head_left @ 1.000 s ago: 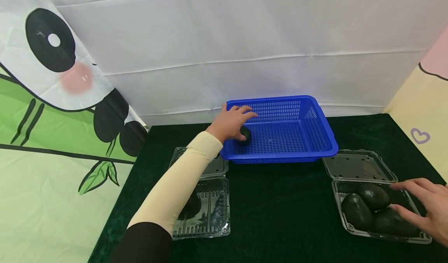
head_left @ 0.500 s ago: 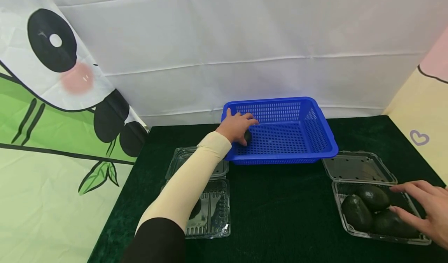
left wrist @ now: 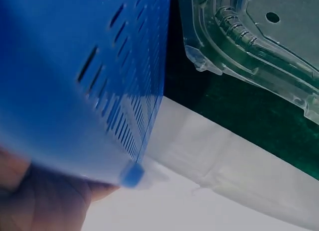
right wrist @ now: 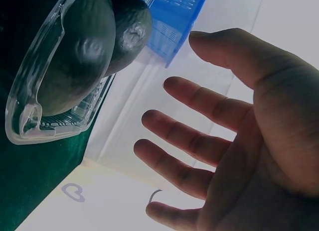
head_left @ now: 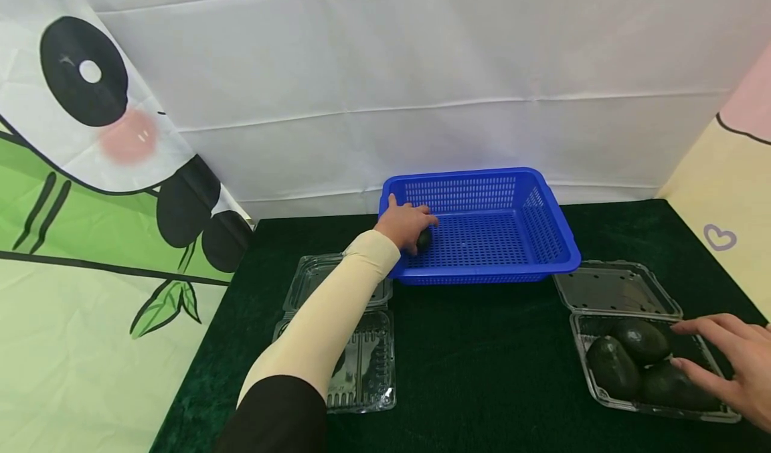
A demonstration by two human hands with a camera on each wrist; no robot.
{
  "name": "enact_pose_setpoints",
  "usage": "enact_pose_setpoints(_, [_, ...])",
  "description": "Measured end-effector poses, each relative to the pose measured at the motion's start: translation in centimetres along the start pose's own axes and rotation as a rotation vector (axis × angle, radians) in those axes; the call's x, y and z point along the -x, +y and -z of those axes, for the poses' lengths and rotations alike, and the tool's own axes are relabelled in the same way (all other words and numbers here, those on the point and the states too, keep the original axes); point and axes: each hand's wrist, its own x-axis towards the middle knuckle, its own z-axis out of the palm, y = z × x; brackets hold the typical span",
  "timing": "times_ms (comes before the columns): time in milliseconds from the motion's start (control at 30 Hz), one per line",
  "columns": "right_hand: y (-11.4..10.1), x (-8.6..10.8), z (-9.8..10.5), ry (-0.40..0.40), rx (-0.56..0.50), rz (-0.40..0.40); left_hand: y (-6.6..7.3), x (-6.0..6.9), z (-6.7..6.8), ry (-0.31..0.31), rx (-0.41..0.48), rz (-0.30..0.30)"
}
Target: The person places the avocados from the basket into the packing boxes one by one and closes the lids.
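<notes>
In the head view, my left hand is inside the left end of the blue basket, fingers and thumb curled round a dark green avocado. The left wrist view has the basket wall covering most of that hand; the avocado is hidden there. At the right, my right hand hovers with spread fingers by a clear container of several avocados. Its fingers hold nothing in the right wrist view, beside the avocados.
Another clear clamshell lies with its lid back at the left, partly covered by my left forearm. The right container's lid lies folded back near the basket's corner. Dark green cloth covers the table, before a white curtain.
My left hand has moved slightly right and down in the basket, its fingers closing round the avocado, which has shifted slightly. My right hand has barely moved.
</notes>
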Motion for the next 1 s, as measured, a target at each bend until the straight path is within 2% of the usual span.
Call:
enact_pose_setpoints(267, [0.0,0.1,0.1,-0.015,0.004,-0.005,-0.1,-0.4,-0.9,-0.031,-0.024,0.011])
enact_pose_setpoints(600, [0.3,0.3,-0.1,-0.001,-0.014,0.007,-0.4,-0.1,-1.2,0.002,-0.043,-0.010])
enact_pose_setpoints(833, [0.5,0.2,-0.2,-0.042,-0.005,-0.006,-0.6,0.0,-1.3,0.010,-0.007,-0.035])
enact_pose_setpoints(1000, [0.7,0.2,-0.3,-0.056,-0.006,-0.016,-1.1,0.3,-0.8,0.068,0.062,-0.028])
